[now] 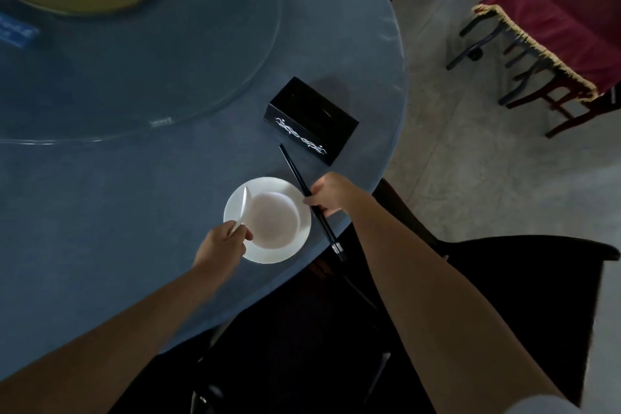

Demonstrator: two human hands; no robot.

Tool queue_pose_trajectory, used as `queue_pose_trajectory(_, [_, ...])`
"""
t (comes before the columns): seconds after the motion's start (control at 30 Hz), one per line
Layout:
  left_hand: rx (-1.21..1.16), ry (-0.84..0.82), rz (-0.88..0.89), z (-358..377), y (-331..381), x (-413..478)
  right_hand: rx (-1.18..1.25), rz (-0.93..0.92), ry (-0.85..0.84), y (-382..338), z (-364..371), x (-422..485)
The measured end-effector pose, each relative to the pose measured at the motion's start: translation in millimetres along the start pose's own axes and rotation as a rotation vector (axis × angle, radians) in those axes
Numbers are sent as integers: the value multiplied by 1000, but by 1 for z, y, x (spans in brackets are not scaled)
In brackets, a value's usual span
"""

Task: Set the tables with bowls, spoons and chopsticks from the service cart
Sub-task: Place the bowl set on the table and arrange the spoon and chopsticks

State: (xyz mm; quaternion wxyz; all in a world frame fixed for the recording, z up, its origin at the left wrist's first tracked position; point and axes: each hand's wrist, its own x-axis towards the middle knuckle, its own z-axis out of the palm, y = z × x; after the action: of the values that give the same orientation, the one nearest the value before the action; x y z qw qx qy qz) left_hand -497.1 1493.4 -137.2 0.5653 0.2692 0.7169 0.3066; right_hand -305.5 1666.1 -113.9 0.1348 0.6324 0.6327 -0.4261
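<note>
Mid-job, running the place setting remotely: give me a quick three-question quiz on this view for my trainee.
1. True or false: the right hand holds the chopsticks.
2. What does the left hand hold? A) spoon B) cup C) napkin
3. Fill in: the bowl sits on a white ____.

Key: 1 true; 2 A; 3 plate.

Dim light, pale speckled floor [470, 151], dark chair [524, 296] close by, maroon fringed tablecloth [554, 27] beyond
</note>
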Motion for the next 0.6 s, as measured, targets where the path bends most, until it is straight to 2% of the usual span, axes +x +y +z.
queue_pose_trajectory(0.13, [4,-13,-3,0,-1,10,-21,-19,-46,-15,11,17])
queue_pose_trajectory(0.6, [-15,-5,-25,-10,-5,21,-163,2,-29,-27,23,31])
